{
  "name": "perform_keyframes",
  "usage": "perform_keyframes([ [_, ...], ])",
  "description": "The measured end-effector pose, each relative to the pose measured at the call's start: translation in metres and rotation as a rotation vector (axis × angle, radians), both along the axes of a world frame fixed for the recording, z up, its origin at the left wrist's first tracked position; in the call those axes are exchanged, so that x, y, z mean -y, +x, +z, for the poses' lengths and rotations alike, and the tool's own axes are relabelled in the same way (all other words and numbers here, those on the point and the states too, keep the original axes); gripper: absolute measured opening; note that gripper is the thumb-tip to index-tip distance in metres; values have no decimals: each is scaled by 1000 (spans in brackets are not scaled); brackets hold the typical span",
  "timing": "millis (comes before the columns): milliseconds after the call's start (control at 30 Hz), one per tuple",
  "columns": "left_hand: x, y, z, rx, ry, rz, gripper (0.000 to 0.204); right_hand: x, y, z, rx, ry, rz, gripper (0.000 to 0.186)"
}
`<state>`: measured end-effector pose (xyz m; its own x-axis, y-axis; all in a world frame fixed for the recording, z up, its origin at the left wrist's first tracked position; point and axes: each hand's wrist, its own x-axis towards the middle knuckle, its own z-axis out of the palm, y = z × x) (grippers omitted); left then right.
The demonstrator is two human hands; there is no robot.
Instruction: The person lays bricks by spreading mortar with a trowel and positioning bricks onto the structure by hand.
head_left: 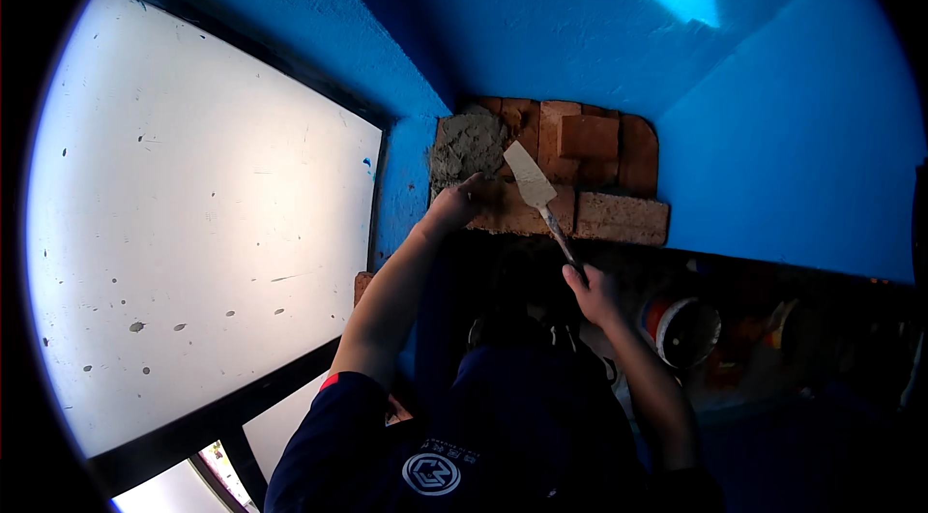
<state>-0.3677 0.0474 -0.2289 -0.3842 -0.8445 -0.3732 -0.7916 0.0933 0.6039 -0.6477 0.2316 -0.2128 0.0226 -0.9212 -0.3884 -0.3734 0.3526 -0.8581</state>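
In my right hand (592, 294) is the handle of a trowel (531, 176), its flat blade pointing up and to the left over the brickwork. My left hand (452, 207) is closed about the left end of a brick (522, 210) in the front row; its fingertips are in shade. Grey wet mortar (468, 144) lies in a rough heap just behind that hand, against the wall corner. To the right, another front-row brick (621, 217) adjoins the first. A loose brick (589, 137) rests on top of the reddish bricks farther back.
Blue walls (793, 146) enclose the brickwork at the back and right. On the left stands a bright white panel (213, 213) with a dark frame and grey splashes. Below right, a round bucket (690, 331) sits in the dark area.
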Motion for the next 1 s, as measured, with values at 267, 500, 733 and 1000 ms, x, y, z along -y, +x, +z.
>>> perform_keyframes([
  [267, -39, 71, -25, -216, 102, 456, 52, -68, 43, -21, 129, 221, 235, 54],
  [500, -99, 113, -25, -115, 128, 570, 33, -94, 90, -71, 507, 356, 34, 54],
  [733, -64, 97, -9, -104, 94, 390, 29, -96, 101, -69, 622, 386, -28, 57],
  [1000, 41, 8, 17, -62, -90, -116, 22, -100, 117, -68, 864, 593, -49, 61],
])
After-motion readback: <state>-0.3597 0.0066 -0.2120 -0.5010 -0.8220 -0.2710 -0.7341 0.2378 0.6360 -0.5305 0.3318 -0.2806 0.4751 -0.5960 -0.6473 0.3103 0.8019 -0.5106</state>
